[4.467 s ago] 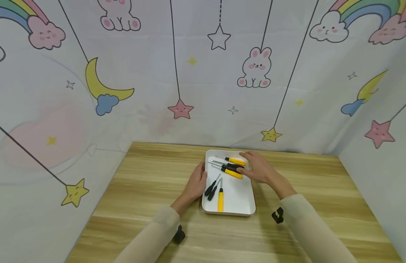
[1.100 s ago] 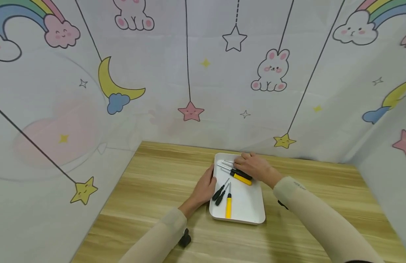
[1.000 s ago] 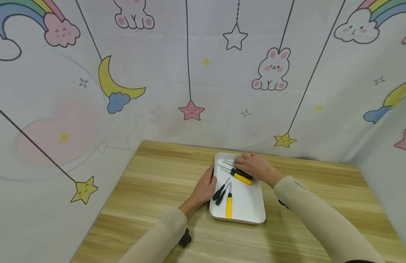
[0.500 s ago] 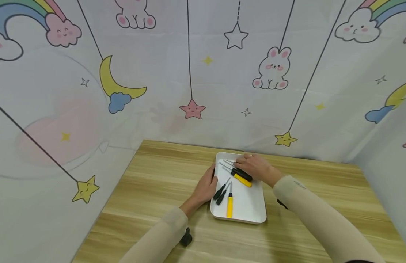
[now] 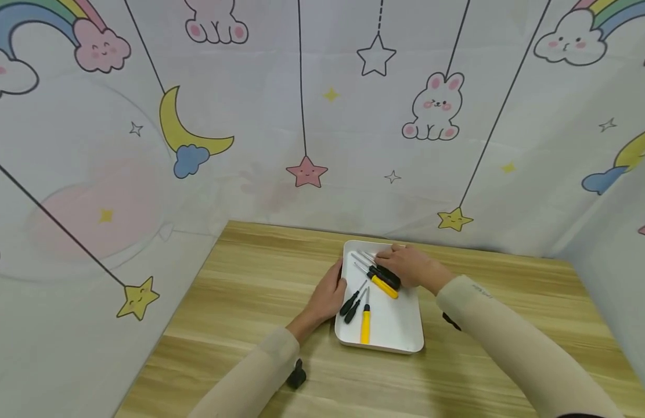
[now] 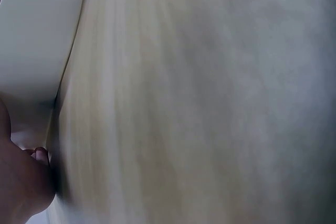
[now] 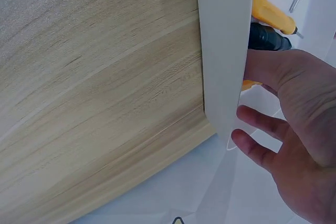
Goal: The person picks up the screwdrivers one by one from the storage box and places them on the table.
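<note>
A white rectangular tray (image 5: 395,319) holds several screwdrivers. My left hand (image 5: 328,295) holds the tray's left side; in the left wrist view that hand (image 6: 23,184) shows low at the tray wall. Over the tray's back right corner, my right hand (image 5: 410,267) pinches a screwdriver whose yellow handle (image 7: 249,84) is mostly hidden between thumb and fingers; two other fingers hang over the rim. Beside it lie a black-handled screwdriver (image 5: 389,276) and a yellow-handled screwdriver (image 5: 384,286), side by side. Farther forward are two small black screwdrivers (image 5: 348,305) and another yellow screwdriver (image 5: 366,328).
The tray stands on a wood-grain table (image 5: 259,273) close to its back edge. Behind and along both sides hangs a white cloth (image 5: 238,197) with cartoon prints. A black wrist device (image 5: 297,376) sits under the left sleeve.
From beside the black handle, my right hand has moved back onto the rear yellow screwdriver. The grouped screwdrivers have swung to a steeper slant. My left hand stays at the tray's side.
</note>
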A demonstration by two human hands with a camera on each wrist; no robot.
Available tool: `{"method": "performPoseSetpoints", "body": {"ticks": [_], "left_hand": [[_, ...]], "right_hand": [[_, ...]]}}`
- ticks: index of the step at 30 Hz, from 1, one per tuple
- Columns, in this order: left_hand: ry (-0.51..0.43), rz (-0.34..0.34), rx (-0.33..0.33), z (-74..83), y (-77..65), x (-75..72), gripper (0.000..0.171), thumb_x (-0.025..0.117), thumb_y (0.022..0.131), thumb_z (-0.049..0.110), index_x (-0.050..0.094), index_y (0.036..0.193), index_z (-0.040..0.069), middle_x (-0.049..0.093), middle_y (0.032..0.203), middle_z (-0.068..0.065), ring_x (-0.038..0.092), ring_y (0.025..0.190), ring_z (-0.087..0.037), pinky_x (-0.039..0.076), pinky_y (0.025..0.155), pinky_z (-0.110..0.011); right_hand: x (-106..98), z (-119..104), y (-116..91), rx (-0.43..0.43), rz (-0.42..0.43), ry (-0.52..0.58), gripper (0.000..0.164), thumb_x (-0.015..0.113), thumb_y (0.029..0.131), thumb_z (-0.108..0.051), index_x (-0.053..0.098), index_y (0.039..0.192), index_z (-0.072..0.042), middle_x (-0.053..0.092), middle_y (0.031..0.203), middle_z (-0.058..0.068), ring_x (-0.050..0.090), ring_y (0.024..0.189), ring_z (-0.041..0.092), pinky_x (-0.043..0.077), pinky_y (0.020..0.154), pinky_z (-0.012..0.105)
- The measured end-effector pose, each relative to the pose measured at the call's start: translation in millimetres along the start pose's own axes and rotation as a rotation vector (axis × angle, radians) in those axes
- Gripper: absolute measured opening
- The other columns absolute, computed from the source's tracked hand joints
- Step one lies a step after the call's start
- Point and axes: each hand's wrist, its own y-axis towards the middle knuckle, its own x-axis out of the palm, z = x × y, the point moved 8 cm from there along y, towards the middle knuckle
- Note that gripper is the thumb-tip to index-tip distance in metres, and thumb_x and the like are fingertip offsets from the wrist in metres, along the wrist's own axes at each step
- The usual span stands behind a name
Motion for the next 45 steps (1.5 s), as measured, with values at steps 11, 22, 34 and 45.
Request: {"method": "performPoseSetpoints", "body": {"ticks": [11,22,34,45], "left_hand": [[0.006,0.009,0.006,-1.8,4.1,1.0,0.058,0.038,0.111,0.010,0.025,0.166,-0.004,0.032,0.170,-0.020,0.031,0.157,-0.030,0.027,0.127,-0.047],[0.024,0.019,-0.007,-0.4,5.5,0.4,0.058,0.038,0.110,0.010,0.026,0.166,-0.004,0.032,0.170,-0.021,0.031,0.157,-0.032,0.027,0.127,-0.048],[0.037,0.014,0.001,0.0,6.1,1.9,0.058,0.038,0.110,0.010,0.027,0.165,-0.005,0.034,0.168,-0.022,0.033,0.156,-0.033,0.028,0.126,-0.048],[0.019,0.005,0.005,0.9,3.1,0.8,0.058,0.038,0.111,0.010,0.025,0.165,-0.005,0.032,0.169,-0.021,0.032,0.156,-0.033,0.028,0.126,-0.049]], "right_hand": [[7,11,4,0.027,-0.024,0.093,0.078,0.082,0.088,-0.015,0.050,0.159,-0.011,0.052,0.158,0.011,0.052,0.135,0.039,0.047,0.110,0.059],[-3,5,2,0.027,-0.061,0.036,0.076,0.083,0.089,-0.014,0.051,0.158,-0.011,0.053,0.158,0.012,0.048,0.142,0.044,0.042,0.113,0.064],[-5,2,1,-0.023,0.048,-0.103,0.068,0.091,0.084,-0.024,0.063,0.145,-0.013,0.067,0.139,0.009,0.059,0.129,0.037,0.048,0.109,0.062],[1,4,-2,0.028,-0.038,-0.033,0.069,0.084,0.088,-0.020,0.058,0.152,-0.012,0.063,0.147,0.009,0.054,0.137,0.040,0.045,0.111,0.063]]}}
